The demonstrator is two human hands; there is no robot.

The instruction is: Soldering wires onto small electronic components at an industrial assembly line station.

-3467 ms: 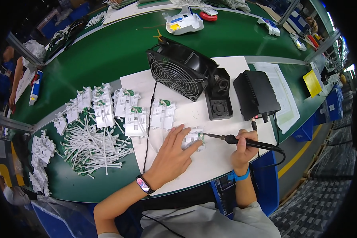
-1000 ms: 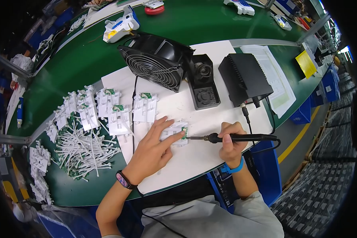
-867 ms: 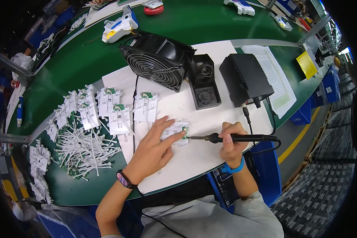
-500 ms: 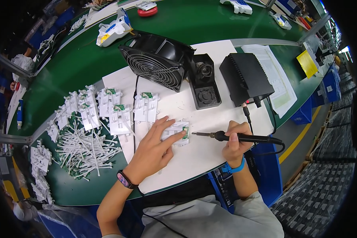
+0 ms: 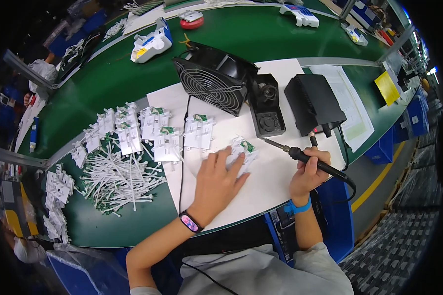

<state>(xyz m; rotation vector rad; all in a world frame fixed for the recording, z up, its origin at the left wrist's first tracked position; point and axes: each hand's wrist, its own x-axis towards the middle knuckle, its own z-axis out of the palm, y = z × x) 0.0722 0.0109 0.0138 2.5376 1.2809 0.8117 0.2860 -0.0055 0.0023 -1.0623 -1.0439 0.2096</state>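
My left hand (image 5: 218, 184) rests with fingers spread on a white plastic part (image 5: 237, 160), which sits tilted on the white sheet. Its small green circuit board (image 5: 248, 145) shows just beyond my fingertips. My right hand (image 5: 310, 173) grips the black handle of a soldering iron (image 5: 300, 155). The metal tip points up and left, lifted off the circuit board and close to the front of the black soldering stand (image 5: 269, 124). Further left stand several similar white parts with green boards, the nearest being one white part (image 5: 199, 133).
A black fan (image 5: 211, 81) stands behind the parts. Right of the stand is a black soldering station (image 5: 314, 105), cabled to the iron. A heap of white cables (image 5: 123, 182) lies at left on the green table (image 5: 261, 37). Papers (image 5: 352, 105) lie at far right.
The iron's tip has moved away from the circuit board toward the stand. The white part under my left hand has turned and shifted slightly away from me. The whole view has shifted.
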